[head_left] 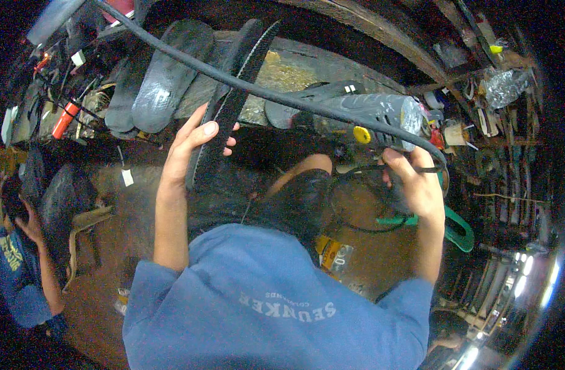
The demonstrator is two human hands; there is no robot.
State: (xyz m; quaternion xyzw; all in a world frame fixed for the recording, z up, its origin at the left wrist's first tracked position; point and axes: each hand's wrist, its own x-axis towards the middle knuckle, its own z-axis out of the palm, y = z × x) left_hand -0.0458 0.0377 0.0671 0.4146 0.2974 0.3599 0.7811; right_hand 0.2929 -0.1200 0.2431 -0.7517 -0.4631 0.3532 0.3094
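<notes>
A long black shoe sole (228,114) with a pale stitched edge is gripped by my left hand (193,135). Thumb on its near face and fingertips past its other side, the hand holds it tilted up at the bench edge. My right hand (415,176) is closed round a black cord (295,106) beside a grey cylindrical power tool (381,117) with a yellow knob (362,134). The cord crosses the whole bench front from the upper left and bends back at my wrist. Part of the right fingers is hidden.
Dark soles (165,77) lie on the bench at left, and a black sandal (313,98) lies behind the tool. An orange tube (65,120) rests among clutter. A green-rimmed object (458,231) is below my right arm. Another person's arm (45,265) is at far left.
</notes>
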